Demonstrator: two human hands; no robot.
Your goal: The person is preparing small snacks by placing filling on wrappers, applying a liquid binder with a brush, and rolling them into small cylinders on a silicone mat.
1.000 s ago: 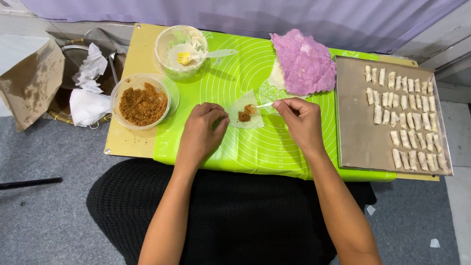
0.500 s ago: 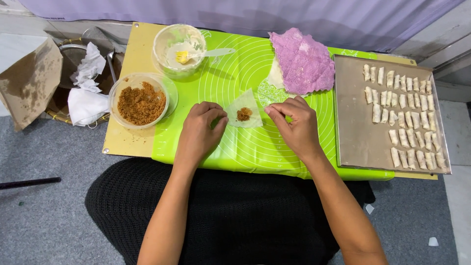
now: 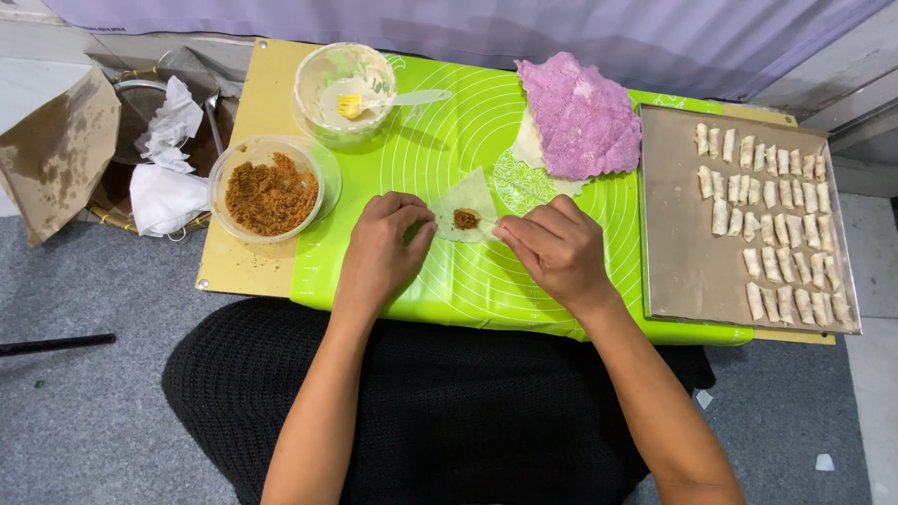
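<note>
Translucent wrapper [image 3: 465, 204], 1 brown filling dab [image 3: 466, 219] at centre.
Left hand [image 3: 383, 248] and right hand [image 3: 557, 245] pinch its edges, fingers narrow.

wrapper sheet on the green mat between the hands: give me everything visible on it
The wrapper sheet is thin, pale and translucent, so the green mat shows through. It looks roughly square, turned like a diamond, and lies flat near the mat's middle. A small brown heap of filling sits on its lower part. The left hand touches its left edge and the right hand its right. Whether any edge is folded cannot be told.
</note>
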